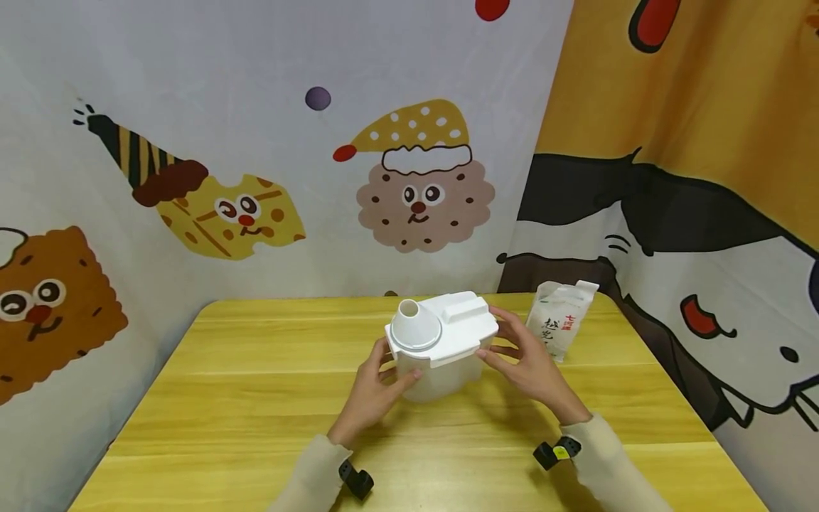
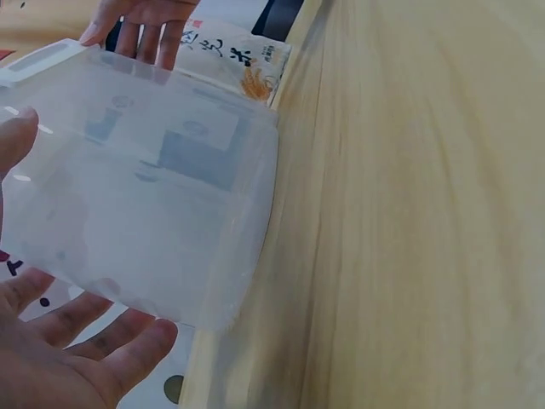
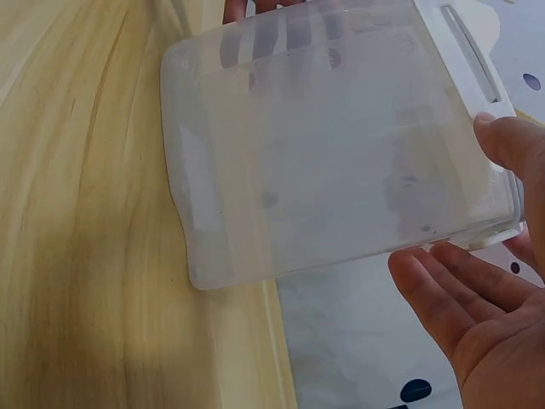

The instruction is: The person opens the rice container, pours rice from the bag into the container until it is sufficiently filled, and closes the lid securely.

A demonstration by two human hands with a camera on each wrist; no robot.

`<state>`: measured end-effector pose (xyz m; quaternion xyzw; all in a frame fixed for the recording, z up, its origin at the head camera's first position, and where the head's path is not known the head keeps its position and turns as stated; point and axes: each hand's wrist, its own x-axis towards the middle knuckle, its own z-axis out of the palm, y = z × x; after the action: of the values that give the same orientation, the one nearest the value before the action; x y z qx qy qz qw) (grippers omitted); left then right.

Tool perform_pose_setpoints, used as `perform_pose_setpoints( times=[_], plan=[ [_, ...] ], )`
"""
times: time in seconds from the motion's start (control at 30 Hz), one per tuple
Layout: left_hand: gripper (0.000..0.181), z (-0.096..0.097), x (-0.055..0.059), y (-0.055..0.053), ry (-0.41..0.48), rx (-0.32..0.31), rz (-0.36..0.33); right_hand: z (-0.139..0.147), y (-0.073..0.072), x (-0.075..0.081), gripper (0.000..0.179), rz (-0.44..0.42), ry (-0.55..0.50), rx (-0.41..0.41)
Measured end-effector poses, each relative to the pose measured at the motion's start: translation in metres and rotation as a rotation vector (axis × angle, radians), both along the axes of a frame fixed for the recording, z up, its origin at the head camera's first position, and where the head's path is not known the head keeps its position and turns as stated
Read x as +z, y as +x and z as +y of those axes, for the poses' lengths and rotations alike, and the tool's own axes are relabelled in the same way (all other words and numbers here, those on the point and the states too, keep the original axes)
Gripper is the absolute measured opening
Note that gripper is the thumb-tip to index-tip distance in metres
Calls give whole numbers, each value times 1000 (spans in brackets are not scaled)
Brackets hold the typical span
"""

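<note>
A translucent plastic storage container [image 2: 128, 196] with a white lid [image 1: 448, 313] is held between both hands over the table. On the lid's left part stands a round, cone-shaped white piece [image 1: 412, 328] with an opening at its top. My left hand [image 1: 377, 387] grips the container's left side, thumb on the front wall and fingers around behind. On the other side my right hand [image 1: 527, 359] holds it up near the lid, its thumb [image 3: 511, 141] at the lid's edge and its fingers against the side wall. Through the cloudy wall, no contents show.
A white paper-like rice bag [image 1: 559, 320] with black and red characters stands at the back right, just beyond my right hand. The wooden table [image 1: 256, 398] backs onto a printed cartoon curtain [image 1: 256, 107], which continues along the right side.
</note>
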<state>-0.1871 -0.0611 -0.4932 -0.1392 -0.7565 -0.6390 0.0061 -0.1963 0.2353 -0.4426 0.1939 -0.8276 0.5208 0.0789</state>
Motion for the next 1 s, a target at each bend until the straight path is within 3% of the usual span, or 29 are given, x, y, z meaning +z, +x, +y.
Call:
perform_pose_setpoints(
  times=[0.2, 0.33, 0.63, 1.0],
  plan=[
    [71, -1, -2, 0, 4, -9, -16, 0, 2, 3, 74, 12, 50, -3],
    [70, -3, -2, 1, 4, -2, -23, -2, 3, 5, 75, 67, 125, -9],
    [71, -4, -1, -1, 11, -21, -20, 0, 10, 22, 87, 287, 359, -67],
    [72, -5, 0, -1, 12, -34, -11, -8, 22, 47, 90, 489, 545, 1]
  ],
)
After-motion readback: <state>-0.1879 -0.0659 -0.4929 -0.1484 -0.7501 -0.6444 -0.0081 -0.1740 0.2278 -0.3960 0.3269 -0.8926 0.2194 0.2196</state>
